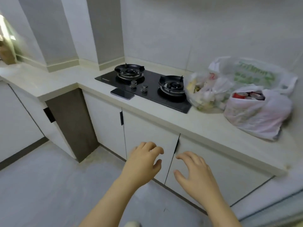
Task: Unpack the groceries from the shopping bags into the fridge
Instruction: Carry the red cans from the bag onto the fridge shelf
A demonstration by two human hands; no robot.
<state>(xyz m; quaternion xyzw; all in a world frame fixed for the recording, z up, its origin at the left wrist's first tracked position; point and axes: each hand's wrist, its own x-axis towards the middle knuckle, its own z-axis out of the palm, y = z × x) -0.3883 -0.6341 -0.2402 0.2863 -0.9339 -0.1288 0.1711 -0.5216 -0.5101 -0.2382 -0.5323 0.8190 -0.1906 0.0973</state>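
Note:
Three plastic shopping bags stand on the pale counter (pixel 164 115) at the right. The left bag (pixel 205 94) holds yellowish and white packets. The front bag (pixel 257 115) shows red drink cans (pixel 246 95) at its mouth. Behind them lies a white bag with green print (pixel 255 74). My left hand (pixel 144 161) and my right hand (pixel 195 171) hover side by side in front of the lower cabinet doors, well below and left of the bags. Both have loosely curled fingers and hold nothing. No fridge is in view.
A black two-burner gas hob (pixel 147 86) is set into the counter left of the bags, and a phone (pixel 122 93) lies at its front edge. White cabinet doors (pixel 147 131) run beneath. A brown paper bag (pixel 6 53) stands far left. Grey floor lies below.

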